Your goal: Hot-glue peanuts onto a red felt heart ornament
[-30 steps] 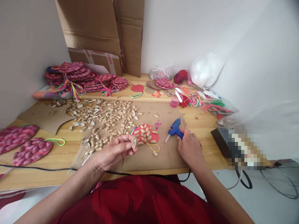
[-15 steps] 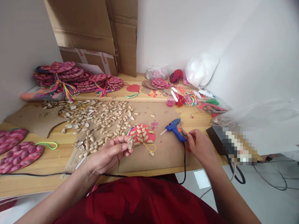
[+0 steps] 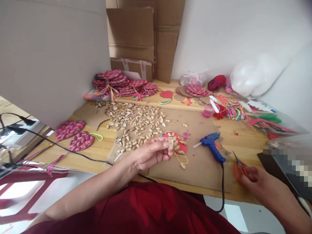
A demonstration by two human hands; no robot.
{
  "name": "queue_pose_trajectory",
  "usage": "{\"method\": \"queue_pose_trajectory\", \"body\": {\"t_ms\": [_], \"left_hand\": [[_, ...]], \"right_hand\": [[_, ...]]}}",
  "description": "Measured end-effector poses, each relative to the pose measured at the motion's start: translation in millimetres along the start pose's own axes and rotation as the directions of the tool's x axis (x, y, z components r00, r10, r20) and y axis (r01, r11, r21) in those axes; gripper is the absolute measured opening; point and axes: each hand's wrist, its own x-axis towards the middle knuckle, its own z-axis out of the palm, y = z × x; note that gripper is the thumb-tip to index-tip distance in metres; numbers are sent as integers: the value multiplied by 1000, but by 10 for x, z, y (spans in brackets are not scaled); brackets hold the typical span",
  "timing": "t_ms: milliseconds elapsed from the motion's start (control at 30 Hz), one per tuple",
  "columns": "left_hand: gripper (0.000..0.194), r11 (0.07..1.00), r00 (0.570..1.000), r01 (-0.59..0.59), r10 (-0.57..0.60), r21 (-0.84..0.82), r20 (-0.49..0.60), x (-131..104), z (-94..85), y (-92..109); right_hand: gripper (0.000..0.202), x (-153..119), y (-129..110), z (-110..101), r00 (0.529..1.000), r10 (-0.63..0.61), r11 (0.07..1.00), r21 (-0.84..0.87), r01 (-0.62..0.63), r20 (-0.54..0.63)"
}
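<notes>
My left hand point(image 3: 154, 152) pinches a pale half peanut shell point(image 3: 171, 143) between thumb and fingertips. Just beyond it lies a red disc point(image 3: 182, 148) with peanuts on its face, a yellow loop and coloured threads at its edge; my fingers hide part of it. Over at the right, my right hand point(image 3: 255, 178) is closed round the orange handles of pointed pliers point(image 3: 240, 167), tip facing away from me. Between the hands a blue hot glue gun point(image 3: 213, 146) rests on the cardboard sheet point(image 3: 170, 170), its glue stick pointing left.
Loose peanuts and shells point(image 3: 143, 118) spread over the cardboard's left half. Finished pink discs point(image 3: 81, 141) lie at left, with more stacked point(image 3: 114, 81) at the back. A black cable point(image 3: 223, 188) drops from the glue gun past the table edge. Bundled coloured threads point(image 3: 235, 110) sit back right.
The view has swung left. My right hand has moved right, away from the glue gun, with the pliers now plainly showing in it. My left hand still pinches the shell.
</notes>
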Motion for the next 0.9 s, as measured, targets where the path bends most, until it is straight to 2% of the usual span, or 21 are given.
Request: {"method": "queue_pose_trajectory", "body": {"t_ms": [67, 100, 167, 200, 267, 300, 367, 433, 533, 600, 700, 900], "left_hand": [[32, 999, 1000, 4, -3, -38, 21, -11, 13, 4], [32, 998, 999, 5, -3, -55, 35, -14, 23, 3], [31, 997, 998, 10, -6, -81, 57, -19, 54, -3], [31, 996, 998, 14, -9, -91, 61, -21, 74, -9], [32, 994, 998, 29, -22, -106, 66, -31, 120, -25], [33, 993, 997, 37, -30, -111, 72, -41, 142, -36], [33, 992, 995, 54, -44, -118, 88, -70, 184, -59], [33, 989, 995, 70, -59, -129, 85, -108, 215, -78], [33, 984, 995, 92, -86, -150, 46, -166, 246, -91], [33, 980, 995, 102, -98, -169, 29, -195, 262, -89], [31, 974, 994, 108, -104, -198, 29, -214, 277, -85], [26, 974, 991, 117, -103, -195, 83, -203, 271, -106]], "right_hand": [[12, -60, -23, -102, 998, 18, 989, 148, -27, 60], [15, -100, -78, -158, 999, 18, 983, 180, -24, 32], [14, -186, -270, -250, 996, -3, 988, 155, -11, 94], [15, -226, -401, -280, 992, -74, 981, 184, 53, 106], [24, -290, -708, -302, 964, -264, 937, 227, 265, -37], [25, -311, -872, -299, 933, -354, 910, 205, 360, -67], [22, -323, -1194, -288, 838, -536, 833, 101, 544, -97], [20, -297, -1472, -292, 712, -687, 723, -41, 689, -148], [25, -213, -1767, -341, 549, -817, 576, -228, 785, -175], [28, -159, -1888, -386, 476, -863, 506, -306, 807, -171], [32, -108, -1979, -433, 422, -894, 446, -382, 810, -149], [33, -63, -1987, -490, 400, -916, 379, -361, 852, -17]]}}
